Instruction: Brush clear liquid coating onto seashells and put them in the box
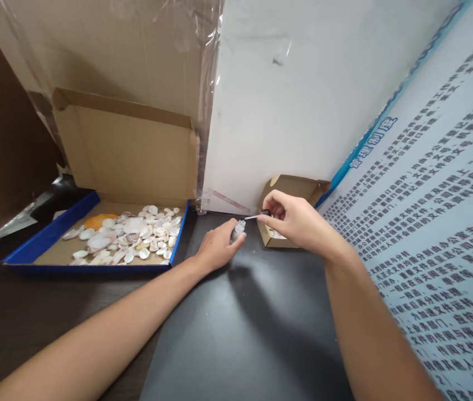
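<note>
My left hand is closed around a small clear bottle with an uncapped neck, held just above the black mat. Between the fingertips of my right hand is a dark-capped brush applicator. Its thin pale stem points left, with the tip close to the bottle's mouth; I cannot tell whether they touch. Behind and below my right hand stands a small open cardboard box, partly hidden by the hand, with some whitish pieces inside.
At the left, a blue-edged cardboard box with its lid raised holds many seashells and an orange shell. A black mat covers part of the dark table. A white panel and a printed poster stand behind and right.
</note>
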Demonstrator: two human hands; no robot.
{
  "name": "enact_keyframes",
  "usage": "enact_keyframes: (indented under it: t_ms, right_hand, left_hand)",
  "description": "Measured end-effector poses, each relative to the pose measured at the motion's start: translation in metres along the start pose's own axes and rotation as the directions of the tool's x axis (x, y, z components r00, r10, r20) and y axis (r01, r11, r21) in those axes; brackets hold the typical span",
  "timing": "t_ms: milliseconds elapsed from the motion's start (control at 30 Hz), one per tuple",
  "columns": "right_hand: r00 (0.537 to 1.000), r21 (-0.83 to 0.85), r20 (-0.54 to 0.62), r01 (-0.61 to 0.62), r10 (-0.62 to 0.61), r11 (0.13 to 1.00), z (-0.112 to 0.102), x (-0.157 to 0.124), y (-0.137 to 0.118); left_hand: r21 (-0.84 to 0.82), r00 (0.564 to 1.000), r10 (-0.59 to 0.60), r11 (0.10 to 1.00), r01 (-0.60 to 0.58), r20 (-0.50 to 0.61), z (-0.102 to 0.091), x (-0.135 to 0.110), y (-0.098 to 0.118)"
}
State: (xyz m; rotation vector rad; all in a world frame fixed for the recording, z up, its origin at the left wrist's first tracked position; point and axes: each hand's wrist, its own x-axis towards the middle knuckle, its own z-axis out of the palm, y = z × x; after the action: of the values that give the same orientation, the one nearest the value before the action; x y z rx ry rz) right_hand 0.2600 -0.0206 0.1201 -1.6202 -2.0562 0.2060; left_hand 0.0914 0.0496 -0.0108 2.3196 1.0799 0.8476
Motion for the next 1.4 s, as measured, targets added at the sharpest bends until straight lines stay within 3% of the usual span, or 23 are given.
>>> enact_keyframes:
  t_ms: [267,533,1000,1233,1400]
  right_hand:
    - [0.998,0.068,0.006,-0.058,0.058,0.996,-0.019,-0.008,0.005]
    - [0.998,0.089,0.052,-0.033,0.028,0.996,-0.029,-0.016,-0.004]
    - [1.000,0.145,0.016,0.021,-0.023,0.989,-0.028,-0.015,-0.004]
    - [0.995,0.081,-0.095,0.050,-0.043,0.995,-0.025,-0.015,-0.008]
    - [0.992,-0.011,-0.080,0.093,-0.094,0.996,-0.020,-0.014,-0.015]
  left_hand:
    - [0.052,0.995,-0.090,0.994,0.092,-0.047,0.005,0.007,-0.013]
    - [0.103,0.994,-0.110,0.988,0.112,-0.026,0.004,0.008,-0.014]
    - [0.069,0.995,0.099,0.993,-0.098,-0.021,0.000,0.003,-0.004]
    - [0.062,0.957,0.280,0.959,-0.276,-0.076,-0.001,-0.001,0.002]
    - [0.073,0.953,0.290,0.956,-0.284,-0.093,0.000,-0.001,0.002]
